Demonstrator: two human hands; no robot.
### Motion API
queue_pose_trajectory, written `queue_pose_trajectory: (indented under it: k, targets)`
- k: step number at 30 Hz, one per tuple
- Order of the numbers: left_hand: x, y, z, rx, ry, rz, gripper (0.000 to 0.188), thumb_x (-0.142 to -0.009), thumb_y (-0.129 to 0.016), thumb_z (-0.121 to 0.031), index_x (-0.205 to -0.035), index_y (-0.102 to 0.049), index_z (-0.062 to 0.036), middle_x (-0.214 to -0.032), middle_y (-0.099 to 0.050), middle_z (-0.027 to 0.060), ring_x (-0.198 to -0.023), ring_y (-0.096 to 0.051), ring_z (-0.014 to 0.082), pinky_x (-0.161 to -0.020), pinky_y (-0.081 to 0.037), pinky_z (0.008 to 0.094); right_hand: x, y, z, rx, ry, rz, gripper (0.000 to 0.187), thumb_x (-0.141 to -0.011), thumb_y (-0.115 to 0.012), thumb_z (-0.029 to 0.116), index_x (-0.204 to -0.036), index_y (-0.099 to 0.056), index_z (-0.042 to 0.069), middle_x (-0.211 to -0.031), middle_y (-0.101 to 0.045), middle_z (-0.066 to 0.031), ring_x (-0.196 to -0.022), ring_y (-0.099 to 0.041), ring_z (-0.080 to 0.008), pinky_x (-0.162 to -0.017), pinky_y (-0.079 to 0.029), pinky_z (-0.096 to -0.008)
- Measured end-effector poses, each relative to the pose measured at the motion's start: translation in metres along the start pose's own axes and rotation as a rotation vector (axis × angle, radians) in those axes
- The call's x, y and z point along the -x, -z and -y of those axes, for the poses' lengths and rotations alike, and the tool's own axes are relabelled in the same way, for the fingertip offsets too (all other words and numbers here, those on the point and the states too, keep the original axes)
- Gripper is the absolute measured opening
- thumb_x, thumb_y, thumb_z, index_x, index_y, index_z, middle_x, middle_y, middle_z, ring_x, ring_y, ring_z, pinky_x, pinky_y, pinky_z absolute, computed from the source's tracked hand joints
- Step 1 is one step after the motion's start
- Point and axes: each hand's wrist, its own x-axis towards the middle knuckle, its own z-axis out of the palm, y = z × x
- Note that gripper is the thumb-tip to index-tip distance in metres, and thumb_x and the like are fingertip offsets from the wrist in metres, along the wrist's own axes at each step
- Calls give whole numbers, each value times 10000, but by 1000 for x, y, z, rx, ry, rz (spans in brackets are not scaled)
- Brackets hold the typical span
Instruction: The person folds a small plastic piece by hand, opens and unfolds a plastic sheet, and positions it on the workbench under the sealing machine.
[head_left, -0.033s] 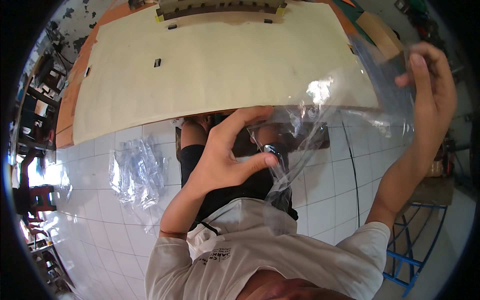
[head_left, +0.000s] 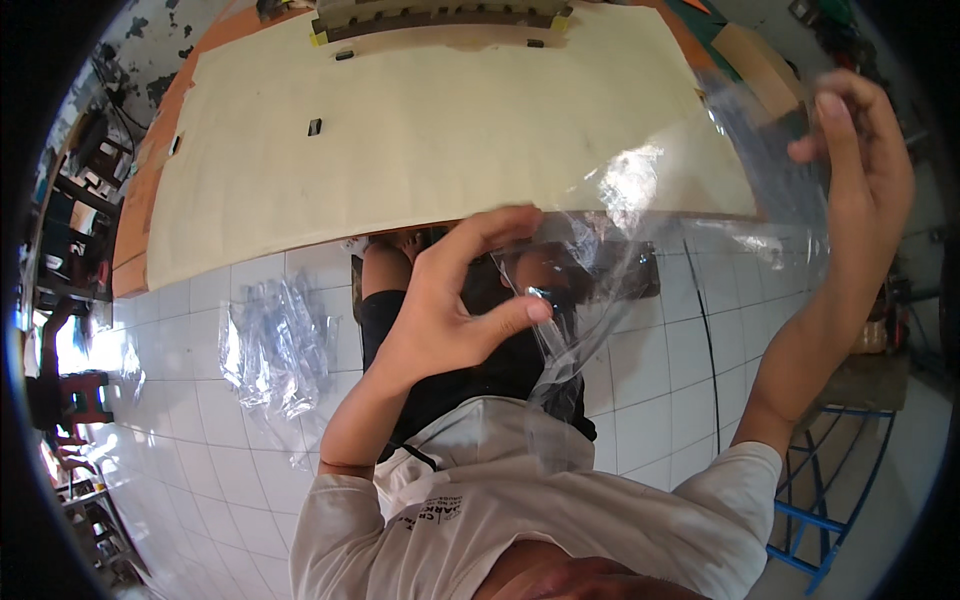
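Observation:
A clear plastic sheet (head_left: 625, 185) stretches in front of me, glossy and creased, and a bag shape cannot be told. My right hand (head_left: 865, 150) is raised at the right with its fingers curled on the sheet's upper right part. Near the table's front edge, my left hand (head_left: 450, 290) has its thumb and fingers spread apart in a C. Its fingertips meet the sheet's left part, with no pinch visible. Folds of the sheet hang down to my lap. The cream-covered table (head_left: 400, 130) lies beyond and partly under the film.
Crumpled clear plastic (head_left: 278, 345) lies on the white tiled floor at the left. Small dark blocks (head_left: 315, 127) sit on the table, and a long dark fixture (head_left: 440, 20) stands at its far edge. A brown cardboard piece (head_left: 758, 70) is at far right, a blue metal frame (head_left: 825, 500) lower right.
My right hand has moved slightly up and left. The left hand has shifted a little, and the shine and folds on the plastic sheet have changed slightly.

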Motion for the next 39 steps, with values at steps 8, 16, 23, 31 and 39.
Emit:
queue_pose_trajectory:
  k: [8,16,23,31,39]
  targets:
    - [-19,10,1,370,166,-157,505,-870,-709,-90,-1293,-473,55,-1133,-627,167,-1089,-615,206,-964,-479,328,-44,-10,2,-99,33,64,136,-959,-570,158,-992,-584,27,-772,-536,20,-607,-505,-41,-571,-410,-193]
    - [-23,25,-2,286,247,-13,475,-834,-752,-100,-1240,-555,49,-1035,-687,138,-958,-649,168,-898,-501,296,-57,5,-27,-156,-85,260,223,-958,-603,207,-1095,-636,35,-818,-558,34,-677,-520,-42,-645,-414,-195]
    - [-15,48,-19,-1,373,146,360,-795,-777,-105,-1111,-666,25,-986,-712,107,-893,-652,160,-826,-514,299,-32,-3,-28,-369,-264,433,211,-947,-608,200,-1047,-622,15,-824,-575,14,-639,-564,-60,-642,-463,-200]
    - [2,88,-21,-238,336,325,507,-745,-791,-47,-1201,-586,39,-1043,-688,169,-979,-671,257,-865,-522,338,17,-57,-20,-660,-342,454,164,-947,-580,133,-1006,-609,-17,-816,-586,-39,-612,-606,-103,-576,-514,-226]
    - [-44,57,-53,-273,140,140,492,-878,-697,-211,-1259,-542,58,-1132,-650,166,-1074,-608,207,-948,-470,347,27,-90,17,-667,-255,465,113,-920,-568,66,-961,-618,-26,-809,-622,-53,-596,-628,-110,-528,-477,-225]
